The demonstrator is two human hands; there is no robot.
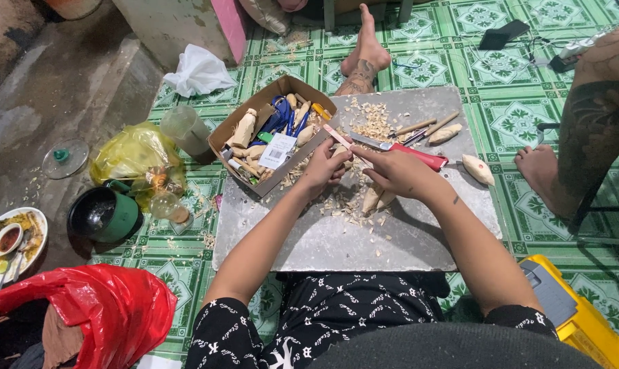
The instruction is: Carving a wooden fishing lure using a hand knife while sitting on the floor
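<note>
Here | left hand (323, 169) fingers pinched wood piece (341, 152) | right hand (397, 171) gripped knife (402, 150) | likely light, stiff; hold near the middle.

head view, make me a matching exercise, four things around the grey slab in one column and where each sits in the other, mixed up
1. cardboard box
2. red-handled knife
3. red plastic bag
4. yellow case

a. bottom right corner, beside the person's knee
b. bottom left, on the floor
c. on the slab's top left corner, full of carved wood pieces
d. on the slab, just beyond the right hand

Pairs: 1-c, 2-d, 3-b, 4-a
</note>
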